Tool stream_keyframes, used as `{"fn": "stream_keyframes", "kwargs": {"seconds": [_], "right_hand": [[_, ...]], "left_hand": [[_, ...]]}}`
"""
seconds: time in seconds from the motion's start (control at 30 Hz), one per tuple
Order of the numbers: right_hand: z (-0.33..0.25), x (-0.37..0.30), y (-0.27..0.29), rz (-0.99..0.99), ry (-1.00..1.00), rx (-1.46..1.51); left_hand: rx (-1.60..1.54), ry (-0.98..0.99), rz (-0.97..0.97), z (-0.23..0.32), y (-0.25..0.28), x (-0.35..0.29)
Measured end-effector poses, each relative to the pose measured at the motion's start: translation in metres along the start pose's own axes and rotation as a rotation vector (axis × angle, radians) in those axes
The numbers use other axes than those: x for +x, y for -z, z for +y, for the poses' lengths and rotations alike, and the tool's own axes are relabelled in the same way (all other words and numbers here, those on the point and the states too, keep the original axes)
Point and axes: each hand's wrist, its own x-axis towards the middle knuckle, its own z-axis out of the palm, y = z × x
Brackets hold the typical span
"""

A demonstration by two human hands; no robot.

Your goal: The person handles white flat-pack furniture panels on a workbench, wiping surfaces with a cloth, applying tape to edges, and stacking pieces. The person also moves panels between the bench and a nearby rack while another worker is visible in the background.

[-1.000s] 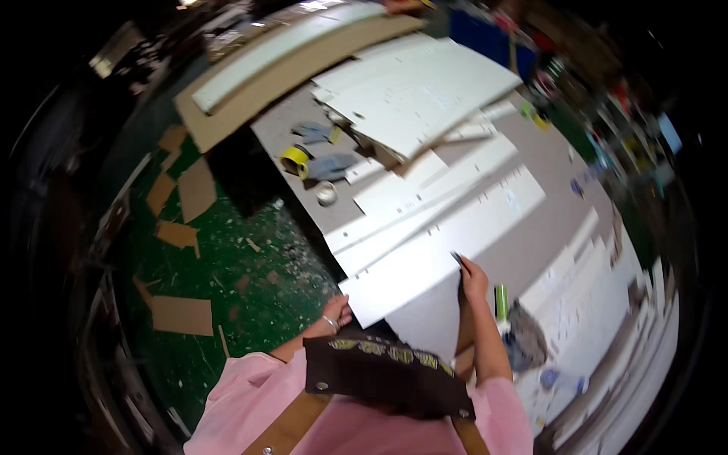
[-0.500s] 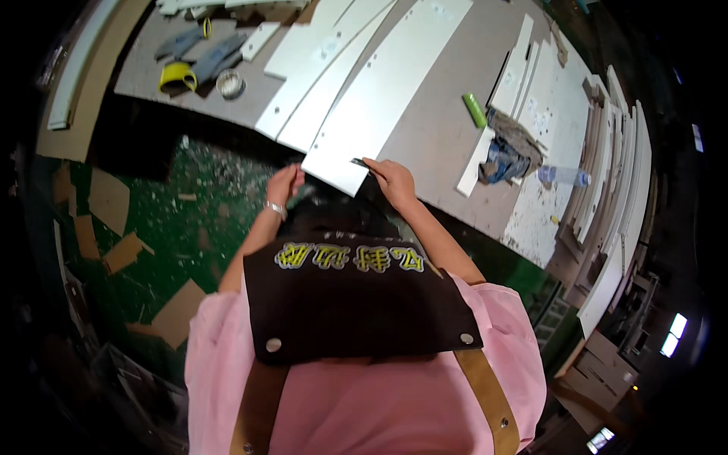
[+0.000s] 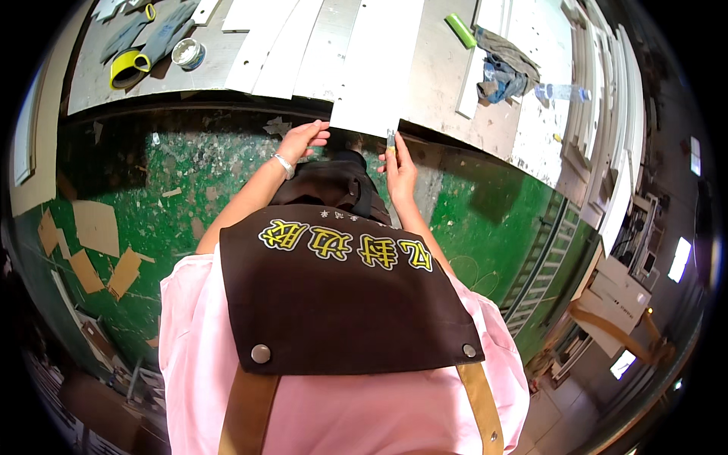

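Observation:
A long white panel (image 3: 371, 83) lies lengthwise on the workbench, its near end jutting past the front edge toward me. My right hand (image 3: 402, 173) is closed on a slim utility knife (image 3: 391, 142), which points up at the panel's near right corner; its exact blade is too small to make out. By the panel's near left corner is my left hand (image 3: 302, 141), fingers apart and loosely bent, thumb tip close to the panel edge. Whether it touches the panel I cannot tell. A bracelet (image 3: 284, 165) circles the left wrist.
On the bench (image 3: 220, 83) are grey gloves (image 3: 168, 34), a yellow tape roll (image 3: 127, 70), a small round tub (image 3: 188, 53), a green cylinder (image 3: 459, 30), a crumpled rag (image 3: 504, 72) and a plastic bottle (image 3: 561, 92). More panels lean at right; cardboard scraps (image 3: 96, 227) litter the green floor.
The bench and panel sit higher in view now. My left hand has opened somewhat near the left corner. The right hand has turned the knife from lying across the edge to pointing upward.

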Motion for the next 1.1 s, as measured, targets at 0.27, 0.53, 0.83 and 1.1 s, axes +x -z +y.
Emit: {"fn": "stream_keyframes", "kwargs": {"seconds": [0.27, 0.53, 0.83, 1.1], "right_hand": [[-0.013, 0.002, -0.021, 0.049, -0.065, -0.001], [-0.047, 0.009, -0.104, -0.395, 0.259, -0.159], [0.004, 0.017, -0.017, 0.123, 0.005, 0.450], [0.068, 0.014, 0.042, 0.410, -0.261, 0.416]], "left_hand": [[-0.065, 0.077, 0.083, -0.031, 0.043, 0.003], [-0.129, 0.076, 0.126, -0.054, 0.069, 0.011], [0.032, -0.119, 0.126, 0.010, -0.005, 0.051], [0.034, 0.034, -0.270, 0.001, -0.087, 0.111]]}}
